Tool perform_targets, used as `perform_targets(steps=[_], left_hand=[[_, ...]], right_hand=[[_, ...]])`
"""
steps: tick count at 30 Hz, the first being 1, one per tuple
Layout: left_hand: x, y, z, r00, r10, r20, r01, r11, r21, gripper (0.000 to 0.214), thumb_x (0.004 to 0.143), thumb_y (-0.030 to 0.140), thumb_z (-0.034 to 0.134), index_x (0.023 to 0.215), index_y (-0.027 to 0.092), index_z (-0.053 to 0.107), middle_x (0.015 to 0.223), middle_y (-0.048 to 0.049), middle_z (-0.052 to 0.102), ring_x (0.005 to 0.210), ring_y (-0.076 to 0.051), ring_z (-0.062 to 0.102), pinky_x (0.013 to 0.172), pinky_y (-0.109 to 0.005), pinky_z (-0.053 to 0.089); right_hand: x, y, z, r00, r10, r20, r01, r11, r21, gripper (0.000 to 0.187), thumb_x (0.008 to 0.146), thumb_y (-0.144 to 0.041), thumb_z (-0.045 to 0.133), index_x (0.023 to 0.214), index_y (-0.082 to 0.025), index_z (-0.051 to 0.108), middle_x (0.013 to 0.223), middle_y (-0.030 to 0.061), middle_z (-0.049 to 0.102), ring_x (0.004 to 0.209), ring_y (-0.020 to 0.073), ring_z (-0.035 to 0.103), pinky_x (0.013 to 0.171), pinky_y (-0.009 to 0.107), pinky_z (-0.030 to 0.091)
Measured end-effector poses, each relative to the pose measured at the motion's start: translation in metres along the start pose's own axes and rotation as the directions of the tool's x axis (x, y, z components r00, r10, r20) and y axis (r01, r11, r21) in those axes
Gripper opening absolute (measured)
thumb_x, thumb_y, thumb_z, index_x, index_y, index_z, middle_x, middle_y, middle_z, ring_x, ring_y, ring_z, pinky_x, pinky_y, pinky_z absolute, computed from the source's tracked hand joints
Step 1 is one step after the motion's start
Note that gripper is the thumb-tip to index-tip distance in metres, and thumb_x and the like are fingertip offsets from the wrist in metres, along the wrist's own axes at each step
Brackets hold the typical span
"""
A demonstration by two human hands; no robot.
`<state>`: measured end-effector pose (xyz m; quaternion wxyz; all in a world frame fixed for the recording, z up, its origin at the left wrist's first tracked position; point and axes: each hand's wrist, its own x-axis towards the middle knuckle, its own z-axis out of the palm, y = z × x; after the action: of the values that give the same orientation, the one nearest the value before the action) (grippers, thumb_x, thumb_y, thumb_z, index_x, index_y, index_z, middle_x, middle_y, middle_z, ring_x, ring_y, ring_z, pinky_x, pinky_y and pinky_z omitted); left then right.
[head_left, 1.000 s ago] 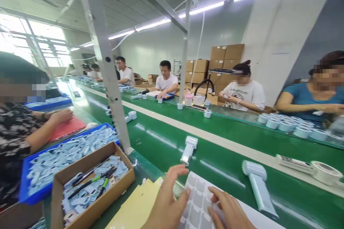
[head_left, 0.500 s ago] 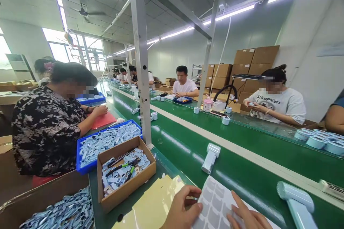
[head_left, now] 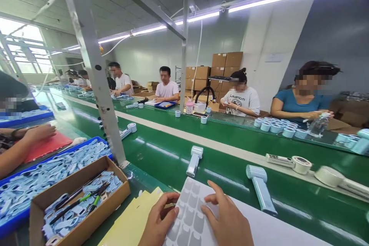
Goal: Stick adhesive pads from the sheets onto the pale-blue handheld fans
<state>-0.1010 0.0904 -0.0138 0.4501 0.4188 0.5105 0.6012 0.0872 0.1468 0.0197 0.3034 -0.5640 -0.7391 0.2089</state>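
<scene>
- Left hand [head_left: 158, 219]: half-curled, with the fingertips at the left edge of the sheet. Whether it is pinching the sheet cannot be determined.
- Right hand [head_left: 226, 217]: open, fingers spread, with the fingertips resting on the sheet just right of the pad rows.
- Sheet of grey die-cut pads [head_left: 187, 215]: lies flat between the two hands, on a white backing that extends to the right. Its lower end runs out of view.
- Yellow liner sheet [head_left: 129, 219]: lies just left of the left hand, partly beneath it.
- Green conveyor surface [head_left: 161, 153]: carries the sheets and runs ahead of the hands.
- Pale-blue handheld appliance [head_left: 261, 188]: lies on the surface, near and right of the right hand.
- White handheld appliance [head_left: 194, 160]: lies on the surface, beyond the sheet.
- Cardboard box [head_left: 77, 203]: stands left of the yellow liner sheet and holds pale-blue parts and green-handled pliers.
- Blue tray [head_left: 54, 153]: filled with pale-blue parts, just beyond the cardboard box.
- Co-worker's hand [head_left: 40, 134]: rests on a red mat [head_left: 49, 148] at far left, well apart from both hands.
</scene>
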Motion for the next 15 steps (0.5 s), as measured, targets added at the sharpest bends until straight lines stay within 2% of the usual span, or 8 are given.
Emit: perform_targets(steps=[6, 10, 13, 15], left_hand=[[-0.001, 0.009, 0.001, 0.999, -0.039, -0.025, 0.040, 0.998, 0.052, 0.045, 0.073, 0.056, 0.073, 0.102, 0.022, 0.068, 0.107, -0.0090, 0.072, 0.098, -0.030, 0.067, 0.084, -0.037, 0.050], [0.002, 0.027, -0.002, 0.997, -0.077, -0.029, 0.081, 0.981, 0.177, 0.040, 0.071, 0.051, 0.071, 0.096, 0.020, 0.071, 0.102, -0.0116, 0.073, 0.098, -0.033, 0.067, 0.087, -0.042, 0.053], [0.025, 0.052, -0.009, 0.999, -0.014, -0.050, 0.030, 0.940, 0.340, 0.040, 0.069, 0.048, 0.073, 0.100, 0.022, 0.073, 0.118, -0.0118, 0.069, 0.112, -0.033, 0.062, 0.101, -0.045, 0.047], [0.056, 0.070, -0.017, 0.995, 0.061, -0.083, -0.016, 0.887, 0.461, 0.037, 0.076, 0.042, 0.073, 0.107, 0.023, 0.070, 0.136, -0.0095, 0.059, 0.125, -0.031, 0.054, 0.110, -0.048, 0.040]], right_hand=[[0.005, -0.005, -0.005, 0.987, 0.115, 0.112, -0.145, 0.940, 0.310, 0.042, 0.079, -0.023, 0.052, 0.121, -0.029, 0.058, 0.087, -0.0029, 0.074, 0.087, 0.0238, 0.067, 0.079, 0.037, 0.042], [0.007, -0.008, -0.006, 0.985, 0.113, 0.128, -0.158, 0.894, 0.419, 0.040, 0.080, -0.029, 0.054, 0.120, -0.028, 0.060, 0.083, -0.0039, 0.074, 0.083, 0.0220, 0.067, 0.078, 0.035, 0.043], [0.007, -0.009, -0.008, 0.985, 0.123, 0.117, -0.165, 0.859, 0.485, 0.041, 0.082, -0.036, 0.056, 0.122, -0.026, 0.058, 0.084, -0.0023, 0.074, 0.084, 0.0224, 0.066, 0.075, 0.034, 0.043], [0.008, -0.009, -0.010, 0.984, 0.140, 0.107, -0.176, 0.829, 0.530, 0.045, 0.082, -0.041, 0.057, 0.123, -0.024, 0.056, 0.084, -0.0013, 0.074, 0.086, 0.0231, 0.066, 0.075, 0.034, 0.043]])
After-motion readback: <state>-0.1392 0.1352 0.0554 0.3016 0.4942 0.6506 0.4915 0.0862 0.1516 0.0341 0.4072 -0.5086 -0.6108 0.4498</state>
